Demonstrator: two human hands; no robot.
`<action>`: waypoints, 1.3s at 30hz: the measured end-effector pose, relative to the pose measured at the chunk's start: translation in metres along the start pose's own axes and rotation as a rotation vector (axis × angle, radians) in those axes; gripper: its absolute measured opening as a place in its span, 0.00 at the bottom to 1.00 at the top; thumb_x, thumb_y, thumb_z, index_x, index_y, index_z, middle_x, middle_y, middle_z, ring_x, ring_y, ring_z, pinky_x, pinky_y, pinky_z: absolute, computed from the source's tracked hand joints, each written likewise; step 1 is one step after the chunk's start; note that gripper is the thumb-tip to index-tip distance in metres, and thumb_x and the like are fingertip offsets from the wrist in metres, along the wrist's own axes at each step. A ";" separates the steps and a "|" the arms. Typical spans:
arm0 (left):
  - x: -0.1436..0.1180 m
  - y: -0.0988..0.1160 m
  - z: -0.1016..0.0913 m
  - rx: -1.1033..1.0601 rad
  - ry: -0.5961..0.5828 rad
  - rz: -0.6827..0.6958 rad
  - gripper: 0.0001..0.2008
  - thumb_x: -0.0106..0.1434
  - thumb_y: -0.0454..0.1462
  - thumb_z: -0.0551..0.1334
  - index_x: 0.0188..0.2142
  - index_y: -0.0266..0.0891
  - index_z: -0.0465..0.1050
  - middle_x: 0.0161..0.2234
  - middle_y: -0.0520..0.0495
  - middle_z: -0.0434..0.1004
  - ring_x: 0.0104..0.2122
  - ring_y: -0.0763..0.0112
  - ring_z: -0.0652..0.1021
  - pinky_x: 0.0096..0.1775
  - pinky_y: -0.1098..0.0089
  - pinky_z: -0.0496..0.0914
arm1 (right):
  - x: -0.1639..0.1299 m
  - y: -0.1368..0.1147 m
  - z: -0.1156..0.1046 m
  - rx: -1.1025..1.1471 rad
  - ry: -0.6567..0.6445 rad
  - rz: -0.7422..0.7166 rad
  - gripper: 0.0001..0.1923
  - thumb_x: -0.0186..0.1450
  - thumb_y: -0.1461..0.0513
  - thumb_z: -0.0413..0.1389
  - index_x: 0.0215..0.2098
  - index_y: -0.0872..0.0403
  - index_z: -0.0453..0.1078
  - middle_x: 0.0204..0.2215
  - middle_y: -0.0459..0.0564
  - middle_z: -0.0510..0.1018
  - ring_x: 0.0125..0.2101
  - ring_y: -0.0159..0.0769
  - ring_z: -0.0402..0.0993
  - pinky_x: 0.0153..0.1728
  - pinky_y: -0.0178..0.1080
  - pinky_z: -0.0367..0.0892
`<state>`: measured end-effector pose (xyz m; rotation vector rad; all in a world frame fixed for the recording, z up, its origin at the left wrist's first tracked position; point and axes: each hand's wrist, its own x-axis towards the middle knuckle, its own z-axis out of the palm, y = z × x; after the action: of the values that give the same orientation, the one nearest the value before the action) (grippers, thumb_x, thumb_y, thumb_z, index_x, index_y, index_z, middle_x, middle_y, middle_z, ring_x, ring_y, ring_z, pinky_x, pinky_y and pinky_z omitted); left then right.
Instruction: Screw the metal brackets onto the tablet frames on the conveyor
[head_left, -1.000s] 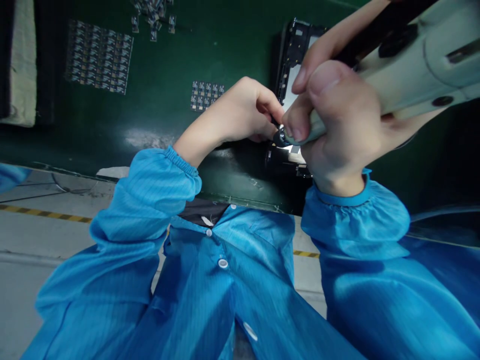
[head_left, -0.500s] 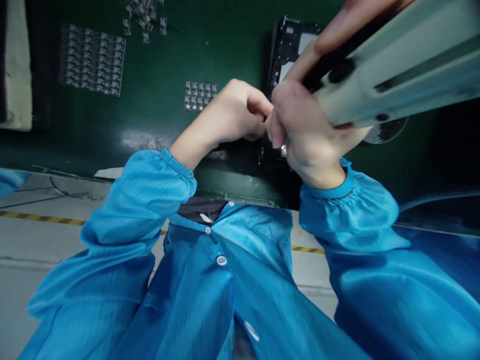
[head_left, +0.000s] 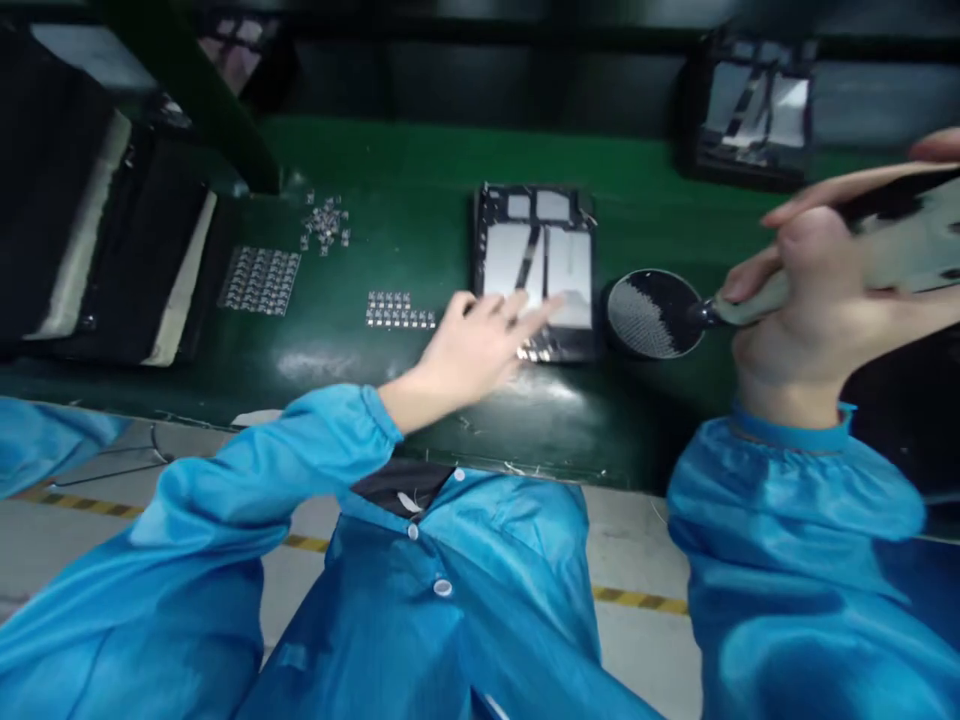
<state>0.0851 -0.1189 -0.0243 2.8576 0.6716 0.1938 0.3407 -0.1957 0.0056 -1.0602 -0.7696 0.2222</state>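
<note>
My left hand (head_left: 480, 345) lies with fingers spread over the lower left of an opened tablet-like device (head_left: 574, 255), which has silver battery-like panels and dark ribbon strips. Whether the fingertips touch it is unclear. My right hand (head_left: 810, 290) is wrapped around a pale green-grey electric screwdriver (head_left: 900, 245), held nearly level. Its dark tip reaches the right rim of a round black dish (head_left: 652, 315), where many tiny screw-like pieces are spread. The dish stands just right of the device.
Small circuit boards lie to the left: a large block (head_left: 260, 281), a short double row (head_left: 400, 310) and a loose pile (head_left: 325, 225). Black padded trays (head_left: 169, 290) and a green post (head_left: 217, 100) stand beyond. Another device (head_left: 754, 115) sits back right. A blue sleeve (head_left: 52, 440) shows far left.
My right hand has carried the screwdriver right, from the device to the dish. My left hand has gone from closed fingers at the device's edge to spread fingers over it. The view has tilted up.
</note>
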 end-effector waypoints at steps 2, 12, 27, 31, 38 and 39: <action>0.044 -0.032 -0.004 0.017 0.078 -0.168 0.38 0.76 0.32 0.67 0.83 0.39 0.63 0.76 0.29 0.72 0.71 0.35 0.76 0.71 0.35 0.68 | 0.009 0.013 -0.012 0.004 -0.010 -0.131 0.25 0.62 0.58 0.77 0.51 0.51 0.72 0.37 0.45 0.79 0.28 0.27 0.73 0.21 0.32 0.63; 0.284 -0.013 0.030 -0.220 0.005 -0.140 0.40 0.78 0.38 0.72 0.83 0.37 0.63 0.79 0.25 0.66 0.77 0.39 0.71 0.79 0.45 0.61 | 0.015 0.051 -0.025 -0.053 0.041 -0.222 0.20 0.63 0.57 0.77 0.49 0.51 0.78 0.35 0.46 0.79 0.24 0.26 0.74 0.16 0.26 0.64; 0.249 -0.017 -0.022 -0.425 0.104 -0.158 0.29 0.80 0.45 0.66 0.75 0.35 0.73 0.73 0.49 0.79 0.70 0.72 0.73 0.75 0.71 0.59 | 0.014 0.051 -0.020 0.156 -0.135 -0.162 0.26 0.65 0.49 0.75 0.51 0.47 0.69 0.33 0.38 0.76 0.14 0.19 0.52 0.10 0.31 0.45; 0.124 -0.043 -0.067 -0.381 0.099 -0.193 0.28 0.76 0.45 0.71 0.71 0.36 0.80 0.70 0.49 0.83 0.71 0.59 0.79 0.76 0.58 0.66 | 0.010 0.039 -0.013 0.200 -0.163 -0.126 0.25 0.65 0.50 0.77 0.49 0.48 0.70 0.32 0.40 0.74 0.18 0.19 0.56 0.12 0.31 0.50; -0.071 0.019 -0.026 -0.245 0.204 -0.446 0.22 0.76 0.42 0.70 0.68 0.45 0.81 0.73 0.34 0.73 0.75 0.37 0.73 0.76 0.38 0.71 | 0.014 0.049 -0.012 0.150 -0.145 -0.305 0.37 0.67 0.31 0.69 0.47 0.53 0.69 0.39 0.44 0.73 0.22 0.13 0.65 0.14 0.27 0.48; -0.084 0.030 -0.017 -0.192 0.157 -0.483 0.22 0.77 0.41 0.69 0.68 0.44 0.80 0.74 0.31 0.72 0.74 0.32 0.74 0.74 0.33 0.72 | 0.015 0.050 -0.011 0.140 -0.144 -0.294 0.38 0.67 0.31 0.69 0.46 0.53 0.69 0.37 0.45 0.71 0.23 0.15 0.65 0.14 0.28 0.48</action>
<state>0.0209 -0.1804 -0.0080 2.4291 1.2704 0.3828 0.3682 -0.1712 -0.0332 -0.7934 -1.0138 0.1000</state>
